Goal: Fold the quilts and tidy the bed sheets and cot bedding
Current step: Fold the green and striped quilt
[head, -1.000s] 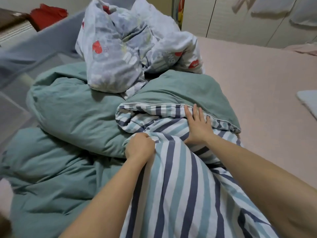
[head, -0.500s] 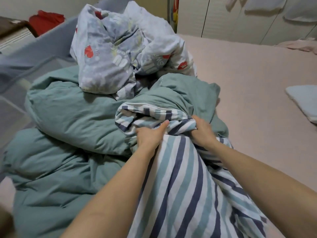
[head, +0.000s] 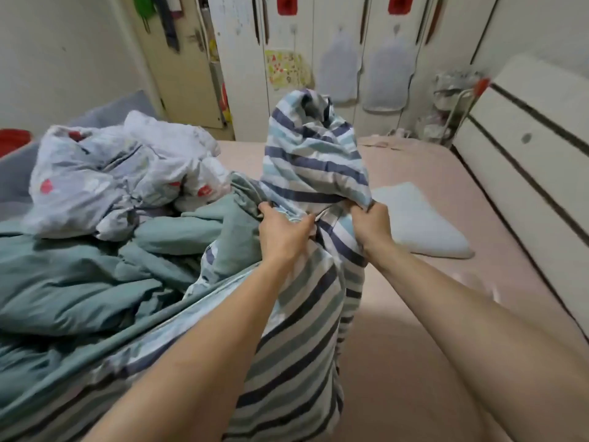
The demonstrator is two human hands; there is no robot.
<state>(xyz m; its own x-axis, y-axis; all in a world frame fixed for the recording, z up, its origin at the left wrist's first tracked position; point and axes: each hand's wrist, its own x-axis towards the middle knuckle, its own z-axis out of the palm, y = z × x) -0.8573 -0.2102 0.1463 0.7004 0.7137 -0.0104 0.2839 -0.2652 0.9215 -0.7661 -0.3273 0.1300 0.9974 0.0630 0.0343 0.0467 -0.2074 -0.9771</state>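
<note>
A quilt with a blue, navy and white striped side point(head: 314, 161) and a teal side point(head: 95, 282) lies bunched on the pink bed sheet point(head: 424, 330). Both hands have its striped end lifted off the bed, and a flap stands up above them. My left hand point(head: 282, 232) grips the fabric where the striped and teal sides meet. My right hand point(head: 371, 223) grips the striped fabric just to the right. A crumpled white quilt with red prints point(head: 121, 177) rests on the teal heap at the left.
A pale pillow point(head: 424, 221) lies on the sheet right of my hands. The white headboard point(head: 526, 173) runs along the right side. White wardrobe doors point(head: 344, 59) stand beyond the bed's far end, and a grey cot side point(head: 105, 111) rises behind the white quilt.
Both hands closed on the striped end of the quilt and raised it off the heap, so it now stands upright. The view tilted up, showing the wardrobe and headboard.
</note>
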